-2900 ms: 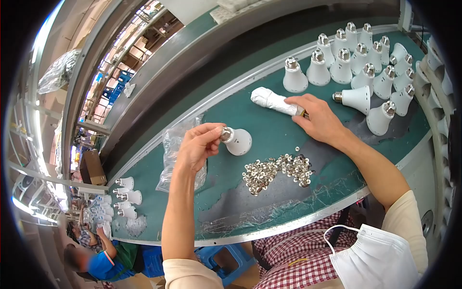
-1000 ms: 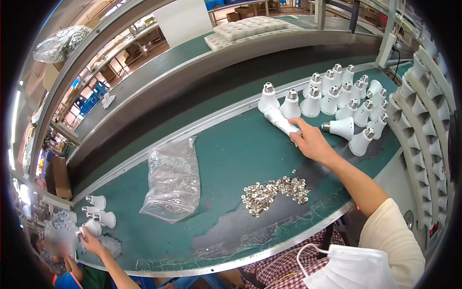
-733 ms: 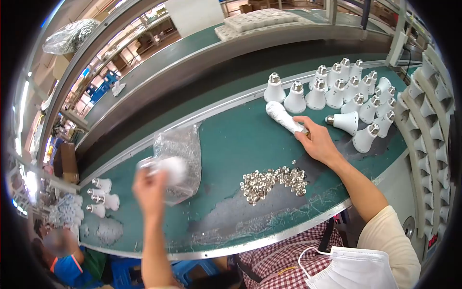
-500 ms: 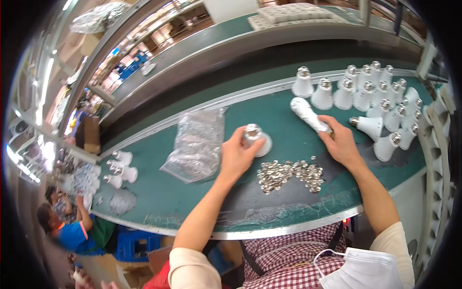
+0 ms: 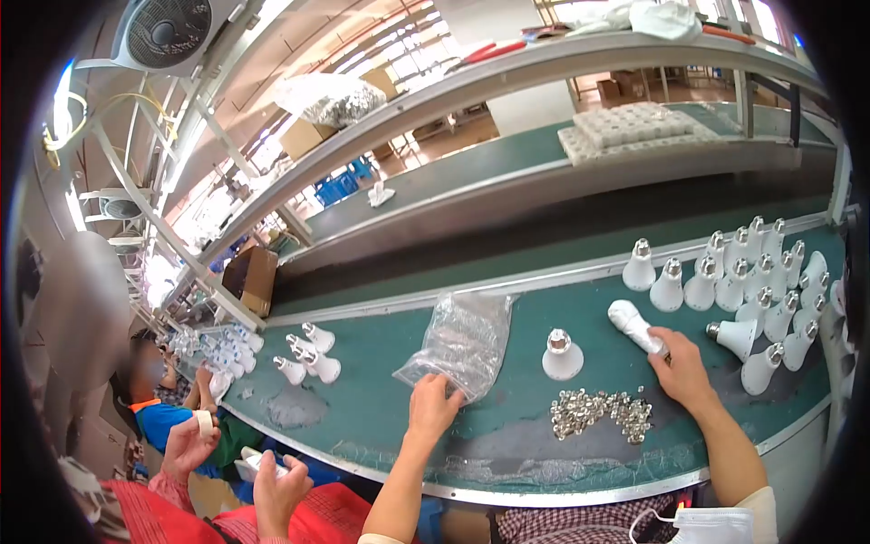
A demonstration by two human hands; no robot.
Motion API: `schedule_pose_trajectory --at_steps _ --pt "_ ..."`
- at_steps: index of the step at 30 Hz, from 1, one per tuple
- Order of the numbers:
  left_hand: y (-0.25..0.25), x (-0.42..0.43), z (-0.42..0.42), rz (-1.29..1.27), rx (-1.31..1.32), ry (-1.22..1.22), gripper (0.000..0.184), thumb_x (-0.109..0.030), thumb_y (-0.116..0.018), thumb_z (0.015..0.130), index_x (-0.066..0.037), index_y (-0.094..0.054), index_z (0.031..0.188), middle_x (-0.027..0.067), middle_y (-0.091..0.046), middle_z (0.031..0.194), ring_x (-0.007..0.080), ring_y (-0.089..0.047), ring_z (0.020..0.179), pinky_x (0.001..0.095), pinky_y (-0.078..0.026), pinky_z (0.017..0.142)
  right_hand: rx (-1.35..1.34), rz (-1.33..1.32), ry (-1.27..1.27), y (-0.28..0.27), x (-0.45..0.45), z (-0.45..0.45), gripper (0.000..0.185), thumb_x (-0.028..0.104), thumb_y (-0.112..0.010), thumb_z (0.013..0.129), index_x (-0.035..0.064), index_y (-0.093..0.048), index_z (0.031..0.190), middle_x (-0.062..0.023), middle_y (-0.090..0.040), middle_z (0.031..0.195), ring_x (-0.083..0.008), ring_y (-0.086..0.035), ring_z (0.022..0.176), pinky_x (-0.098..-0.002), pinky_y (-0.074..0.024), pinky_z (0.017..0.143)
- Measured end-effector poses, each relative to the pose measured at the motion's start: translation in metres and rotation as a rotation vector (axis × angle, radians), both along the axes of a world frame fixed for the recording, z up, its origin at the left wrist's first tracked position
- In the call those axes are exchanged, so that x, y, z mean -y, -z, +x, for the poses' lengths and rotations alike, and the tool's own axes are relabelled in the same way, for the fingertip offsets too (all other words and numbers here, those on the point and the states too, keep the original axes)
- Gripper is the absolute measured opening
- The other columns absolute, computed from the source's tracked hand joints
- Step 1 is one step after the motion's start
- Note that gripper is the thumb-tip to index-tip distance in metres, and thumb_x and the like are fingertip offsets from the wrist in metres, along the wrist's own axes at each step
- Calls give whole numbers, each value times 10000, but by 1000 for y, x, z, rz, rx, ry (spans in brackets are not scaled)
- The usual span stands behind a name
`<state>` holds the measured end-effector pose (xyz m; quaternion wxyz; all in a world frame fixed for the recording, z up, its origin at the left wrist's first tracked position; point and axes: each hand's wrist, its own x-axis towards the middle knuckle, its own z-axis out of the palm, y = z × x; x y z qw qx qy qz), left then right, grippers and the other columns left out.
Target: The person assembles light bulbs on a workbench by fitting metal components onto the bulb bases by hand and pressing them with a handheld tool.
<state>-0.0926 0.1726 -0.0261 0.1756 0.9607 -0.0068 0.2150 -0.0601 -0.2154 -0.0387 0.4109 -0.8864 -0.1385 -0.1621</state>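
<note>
My left hand [image 5: 433, 412] is at the near edge of a clear plastic bag [image 5: 467, 340], its fingers curled closed on the film. My right hand [image 5: 680, 367] grips one end of a white-wrapped tool with a rounded head [image 5: 630, 322]; the gripped end is partly hidden by my fingers. Between my hands an LED bulb [image 5: 563, 358] stands with its metal screw cap up. Just nearer lies a pile of small shiny metal pieces [image 5: 594, 415] on the green bench [image 5: 517, 444].
Many white bulbs [image 5: 702, 286] crowd the right end, one lying on its side [image 5: 736, 337]. A smaller bulb group [image 5: 308, 355] lies left. A co-worker's hands [image 5: 281, 490] hold white pieces at lower left. A raised shelf rail [image 5: 507, 77] spans the far side.
My left hand has let go of the bulb, now standing alone, and moved left to the plastic bag. My right hand keeps its tool. The view has tilted up and left, bringing a red-clad co-worker into sight.
</note>
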Motion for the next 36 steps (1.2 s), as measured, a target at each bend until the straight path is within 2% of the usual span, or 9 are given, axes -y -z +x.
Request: schedule_pose_trajectory --at_steps 3,16,21,26,28,30,32,34,36 --pt "5 -4 12 -8 -227 -22 179 -148 -642 707 19 -633 772 203 -611 799 379 -587 776 446 -463 704 54 -4 6 2 -1 -2 355 47 -609 731 43 -548 1081 -202 -571 888 -386 -555 825 -421 -448 724" --pt "12 -8 10 -190 -125 -2 165 -111 -564 766 51 -586 787 231 -597 785 416 -568 761 460 -450 694 -48 -12 19 -3 1 -5 359 84 -610 745 67 -556 1099 -183 -570 900 -360 -568 816 -417 -456 730" --pt "14 -7 10 -91 -121 30 159 -106 -578 742 43 -591 797 233 -593 775 416 -568 762 464 -449 704 -42 -44 36 -3 -1 -7 367 88 -617 744 76 -551 1105 -176 -567 912 -354 -570 813 -417 -462 735" --pt "20 -12 16 -94 -165 64 163 -113 -593 724 35 -599 791 223 -592 751 405 -575 749 461 -451 693 115 -415 59 -19 -3 -9 408 108 -637 740 106 -524 1132 -161 -559 953 -358 -569 824 -432 -474 744" --pt "22 -15 11 -170 -153 82 155 -117 -598 716 30 -595 767 217 -594 739 391 -580 734 453 -453 675 96 -441 41 -21 -1 -4 416 101 -635 736 106 -520 1136 -161 -558 946 -356 -562 868 -422 -477 743" --pt "15 -11 8 -135 -101 43 141 -114 -598 716 19 -588 763 204 -598 732 374 -586 716 443 -454 652 -162 -422 115 -22 -1 2 399 94 -633 734 79 -526 1119 -168 -562 958 -349 -560 880 -405 -478 737" --pt "14 -10 6 -265 -63 28 123 -108 -594 722 6 -578 764 194 -601 736 369 -588 712 436 -456 641 122 -330 -41 -2 13 17 398 70 -615 739 41 -528 1126 -168 -571 965 -318 -578 847 -369 -475 731" --pt "12 -9 4 -346 8 21 105 -92 -585 737 6 -570 773 195 -599 738 372 -586 714 430 -457 636 -61 -161 -35 -22 15 32 403 39 -590 752 11 -521 1148 -143 -586 1014 -246 -583 828 -317 -459 720" --pt "20 -10 6 -361 94 20 106 -86 -590 742 16 -576 771 198 -598 729 363 -591 695 409 -460 616 44 137 -66 -66 4 54 381 10 -519 838 6 -485 1217 -80 -549 1132 -151 -525 991 -243 -414 828"
